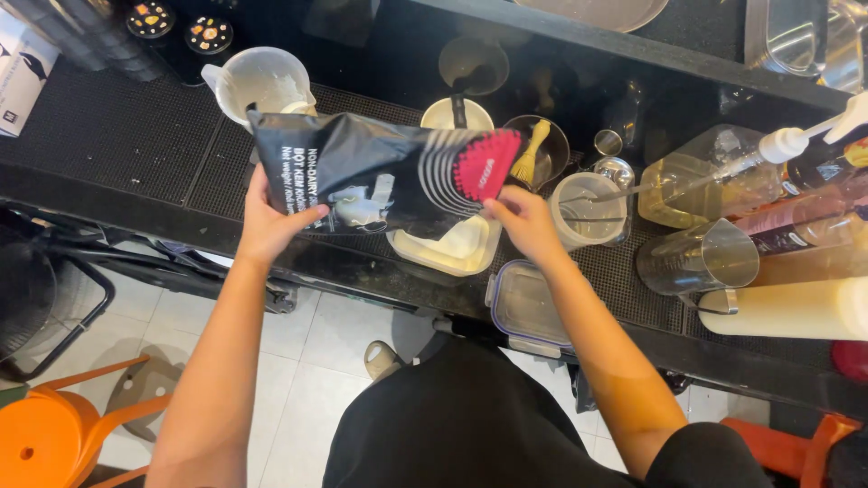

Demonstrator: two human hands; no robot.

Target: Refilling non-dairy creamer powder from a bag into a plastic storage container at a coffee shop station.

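Note:
A black powder bag [389, 172] with a red patch and white print is held sideways above the black counter. My left hand [271, 217] grips its left end, near the bottom of the bag. My right hand [523, 221] holds its right end. Directly under the bag sits a square plastic container [452, 251] with cream-white powder in it. The container's clear lid [527, 303] lies on the counter edge below my right hand.
A white measuring jug [262, 81] stands behind the bag. A dark bowl with a bamboo whisk [533, 149], a clear cup [588, 208], a glass pitcher [701, 258], pump bottles [723, 172] and a cream squeeze bottle [787, 309] crowd the right. Orange stools [63, 434] stand on the tiled floor.

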